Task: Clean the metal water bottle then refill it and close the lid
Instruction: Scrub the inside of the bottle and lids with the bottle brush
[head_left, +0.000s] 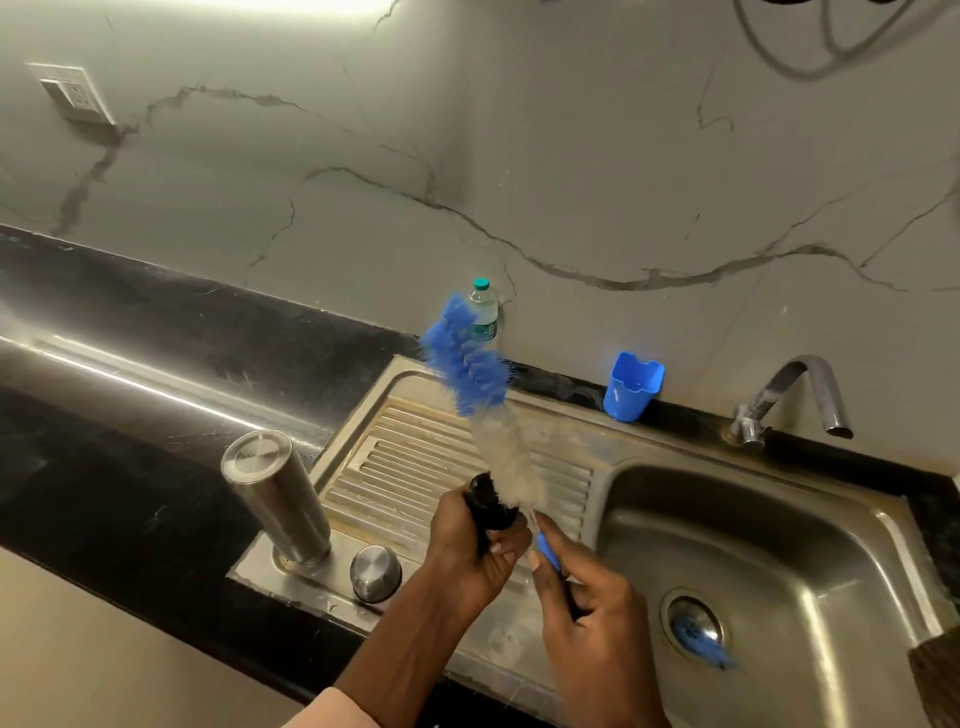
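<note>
- Left hand (475, 551) is wrapped round a dark, black-looking piece (488, 506) over the drainboard (415, 467); what it is I can't tell, a cap or a bottle mouth.
- Right hand (587, 613) pinches the blue handle of the brush (480, 384), fingers curled on it, just beside the left.
- The brush runs long, up and away to the left from the grip: white bristles nearest the hands, blue tuft at the far end, brushing right past the dark piece.
- The bottle (278, 499) stands upside down on the sink's near-left rim, well left of both hands; the left one is nearer it.
- Its lid (375, 571) sits just beside the bottle, between it and the left wrist.
- My read: scrubbing that small piece now; refill not yet begun.
- Tap (800, 400) is off to the far right, basin (779, 545) below it, blue cup (631, 387) and plastic bottle (484, 312) at the wall.
- Nothing stands between hands and bottle but the lid.
</note>
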